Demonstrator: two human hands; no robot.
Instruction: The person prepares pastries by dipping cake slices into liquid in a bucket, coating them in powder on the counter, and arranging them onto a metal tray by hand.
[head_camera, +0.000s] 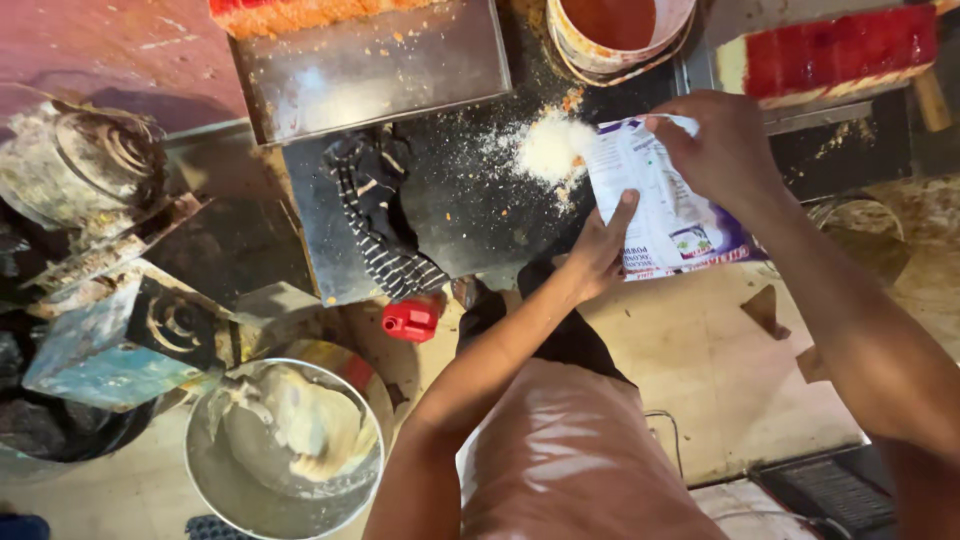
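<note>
Both my hands hold a white and purple printed packet (660, 205) tilted over a dark metal work surface (470, 210). My right hand (725, 150) grips its upper edge, and my left hand (600, 250) pinches its lower left side. A heap of white powder (548, 148) lies on the metal just at the packet's open end, with loose grains scattered around it. A striped dark cloth (385, 225) is draped on the metal to the left of the powder.
A metal bowl of pale dough (290, 435) stands on the floor at lower left, beside a small red object (412, 320). A bucket of red paste (615, 30) sits at the top, a red block (840, 50) at top right, old machinery (90, 200) at left.
</note>
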